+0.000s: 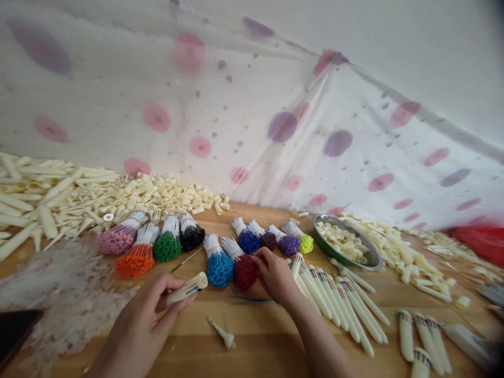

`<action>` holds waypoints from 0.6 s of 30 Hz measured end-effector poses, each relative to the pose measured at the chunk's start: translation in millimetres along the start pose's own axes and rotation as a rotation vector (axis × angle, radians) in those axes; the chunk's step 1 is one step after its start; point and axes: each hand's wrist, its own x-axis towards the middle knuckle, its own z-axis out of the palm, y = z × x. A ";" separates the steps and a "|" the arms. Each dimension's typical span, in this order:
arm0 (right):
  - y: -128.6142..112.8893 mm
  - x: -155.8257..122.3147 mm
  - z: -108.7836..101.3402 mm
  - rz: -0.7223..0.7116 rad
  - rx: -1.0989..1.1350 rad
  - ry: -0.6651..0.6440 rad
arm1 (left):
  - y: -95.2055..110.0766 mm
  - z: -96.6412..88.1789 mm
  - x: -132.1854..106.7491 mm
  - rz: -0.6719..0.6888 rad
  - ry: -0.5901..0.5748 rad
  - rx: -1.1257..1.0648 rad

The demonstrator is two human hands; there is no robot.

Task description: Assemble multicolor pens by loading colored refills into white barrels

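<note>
My left hand is closed around a cream plastic tube whose open end points right. My right hand reaches forward, its fingers pinched at the top of the red bundle of thin sticks. Beside that bundle lie a blue bundle and, further back, dark blue, purple and yellow-green ones. Orange, green, black and pink bundles lie to the left. A row of filled cream tubes lies right of my right wrist.
Heaps of cream tubes and small ribbed parts fill the back left of the wooden table. A metal bowl of cream parts stands at the right. Clear flakes lie at left. A small cream cone lies near the front. A dotted sheet hangs behind.
</note>
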 end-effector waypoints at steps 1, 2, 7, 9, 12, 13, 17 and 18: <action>-0.8 1.8 0.3 -0.016 0.005 0.000 | 0.1 0.4 -0.2 0.006 0.004 0.003; -1.6 3.4 0.5 -0.035 0.011 0.000 | 0.4 0.8 -0.4 0.013 0.002 0.005; -3.0 3.6 3.9 -0.086 0.018 0.033 | 2.6 2.7 -1.4 0.021 -0.027 -0.011; -1.7 0.8 6.0 -0.082 0.017 0.053 | 2.6 3.5 -1.5 0.025 -0.044 -0.016; 0.4 -3.5 8.2 -0.090 0.035 0.071 | 1.2 3.9 -1.6 0.034 -0.061 -0.008; 0.9 -4.6 8.3 -0.095 0.045 0.075 | 0.6 3.8 -1.6 0.035 -0.067 -0.007; 2.9 -6.5 4.8 -0.106 0.079 0.067 | -0.8 3.3 -1.9 0.030 -0.084 -0.010; 3.7 -6.4 3.1 -0.108 0.081 0.055 | -0.8 3.1 -2.0 0.029 -0.081 -0.009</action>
